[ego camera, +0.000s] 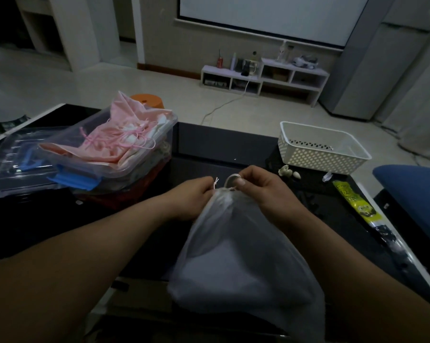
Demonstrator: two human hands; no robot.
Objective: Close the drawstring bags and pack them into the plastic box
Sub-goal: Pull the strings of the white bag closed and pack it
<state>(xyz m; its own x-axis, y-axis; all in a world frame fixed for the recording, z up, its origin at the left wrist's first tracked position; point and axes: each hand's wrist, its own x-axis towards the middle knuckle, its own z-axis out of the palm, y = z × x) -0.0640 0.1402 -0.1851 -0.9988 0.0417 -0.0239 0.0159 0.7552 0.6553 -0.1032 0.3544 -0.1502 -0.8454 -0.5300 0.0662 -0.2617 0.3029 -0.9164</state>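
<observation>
Both hands grip the white drawstring bag point(238, 256) at 6 o'clock, over the counter's point(209, 149) near edge. The left hand point(194, 194) pinches its gathered neck and the right hand point(263, 186) pinches the cord loop point(231, 178), fingers clenched. Probably limp, light cloth, so carry it by the neck to the plastic box point(170, 134) at 10 o'clock.

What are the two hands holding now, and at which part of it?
The white drawstring bag, at its gathered mouth: the left hand grips the neck, the right hand pinches the cord loop.
</observation>
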